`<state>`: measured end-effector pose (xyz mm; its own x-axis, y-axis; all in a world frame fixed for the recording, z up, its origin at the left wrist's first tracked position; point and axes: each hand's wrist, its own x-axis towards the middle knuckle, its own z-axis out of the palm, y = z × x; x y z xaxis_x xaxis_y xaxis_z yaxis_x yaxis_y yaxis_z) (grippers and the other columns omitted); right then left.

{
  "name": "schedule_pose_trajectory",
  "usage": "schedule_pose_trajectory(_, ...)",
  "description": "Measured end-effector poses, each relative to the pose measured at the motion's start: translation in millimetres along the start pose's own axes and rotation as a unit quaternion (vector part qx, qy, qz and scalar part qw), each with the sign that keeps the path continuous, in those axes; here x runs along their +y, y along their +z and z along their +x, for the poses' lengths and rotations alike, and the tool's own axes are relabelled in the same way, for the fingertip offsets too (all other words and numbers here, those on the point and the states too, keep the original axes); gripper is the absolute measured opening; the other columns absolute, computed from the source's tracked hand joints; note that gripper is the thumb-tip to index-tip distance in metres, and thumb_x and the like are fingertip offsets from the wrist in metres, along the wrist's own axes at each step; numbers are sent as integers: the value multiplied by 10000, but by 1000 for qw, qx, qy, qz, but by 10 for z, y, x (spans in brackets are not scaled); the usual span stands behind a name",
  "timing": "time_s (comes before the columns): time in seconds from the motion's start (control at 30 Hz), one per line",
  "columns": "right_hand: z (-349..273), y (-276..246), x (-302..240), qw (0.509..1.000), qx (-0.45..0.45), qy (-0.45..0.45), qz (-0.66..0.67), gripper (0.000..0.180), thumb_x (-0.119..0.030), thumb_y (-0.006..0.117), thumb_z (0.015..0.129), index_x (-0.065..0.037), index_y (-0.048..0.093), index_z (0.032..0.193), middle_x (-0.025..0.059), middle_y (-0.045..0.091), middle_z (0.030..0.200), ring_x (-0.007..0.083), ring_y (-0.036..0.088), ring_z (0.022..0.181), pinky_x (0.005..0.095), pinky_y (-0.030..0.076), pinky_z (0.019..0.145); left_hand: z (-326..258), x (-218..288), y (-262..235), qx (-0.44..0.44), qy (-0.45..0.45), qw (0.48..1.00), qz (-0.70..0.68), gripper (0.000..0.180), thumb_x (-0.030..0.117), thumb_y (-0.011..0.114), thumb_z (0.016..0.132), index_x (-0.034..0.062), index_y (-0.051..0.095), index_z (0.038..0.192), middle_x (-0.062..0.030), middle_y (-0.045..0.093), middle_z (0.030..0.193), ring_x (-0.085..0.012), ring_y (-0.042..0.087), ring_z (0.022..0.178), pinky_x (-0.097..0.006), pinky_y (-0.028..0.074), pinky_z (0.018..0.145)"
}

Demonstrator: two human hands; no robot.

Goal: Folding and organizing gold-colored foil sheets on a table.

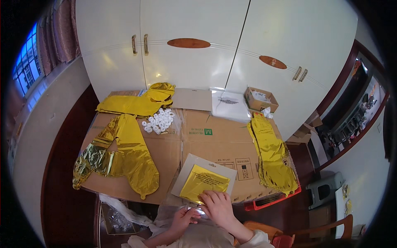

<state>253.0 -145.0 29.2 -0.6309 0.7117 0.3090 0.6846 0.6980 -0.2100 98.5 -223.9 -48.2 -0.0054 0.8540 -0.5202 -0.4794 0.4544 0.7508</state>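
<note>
A clear plastic bag (179, 184) with a pale hang-hole card holds a folded gold foil balloon (204, 182). It lies tilted at the table's near edge. My right hand (219, 209) bends over its lower edge, fingertips on the plastic beside the gold foil. Just left of it, my left hand (183, 219) pinches the shiny plastic at the bag's near end. The fingertips nearly meet there, and their exact grip is partly hidden. Flat gold letter-shaped foil balloons (138, 159) lie left of the bag, and a stack of long gold foil balloons (271, 153) lies to the right.
Cardboard (215, 144) covers the table. White plastic rings (159, 121) are piled at the back left, near more gold foil (134, 105). A clear plastic stack (228, 104) and a small carton (261, 99) stand against white cabinets (186, 66). A grey stool (325, 188) is right.
</note>
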Motion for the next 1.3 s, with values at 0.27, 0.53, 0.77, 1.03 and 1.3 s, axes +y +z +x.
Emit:
schedule_pose_trajectory(0.27,-40,77,57,999,38,0,2,348,-312,675,798,-142,612,1095,31,573,1148,207,525,1082,400,373,922,-36,24,20,-15,1,1000,16,202,200,520,978,20,608,1000,-78,673,963,-157,661,878,-262,522,682)
schedule_pose_trajectory(0.53,-42,131,68,997,67,-32,-30,342,-274,685,793,-126,631,1096,37,600,1130,196,548,1073,403,387,940,-54,68,24,-20,-21,1000,10,222,215,523,976,20,615,1034,-82,678,942,-163,664,867,-273,526,690)
schedule_pose_trajectory(0.77,-209,113,144,994,48,-77,-57,318,-217,669,794,-90,650,1085,58,644,1131,199,596,1067,381,448,931,-327,608,-103,-170,26,931,322,223,206,555,949,24,665,1018,-65,695,800,-169,658,693,-290,519,657)
schedule_pose_trajectory(1.03,-174,-180,288,999,28,15,29,490,-353,667,810,-43,589,1182,119,606,1198,265,559,1138,454,389,1011,406,1288,162,-82,492,585,639,366,192,574,898,47,555,1234,-181,559,1244,-322,521,1174,-398,427,975)
schedule_pose_trajectory(1.3,-391,-168,703,996,-90,26,8,790,-486,678,793,-13,414,1368,177,428,1413,316,367,1349,550,226,1111,786,1081,195,-106,479,497,716,613,424,551,897,31,446,1356,-223,401,1414,-378,348,1339,-513,264,1097)
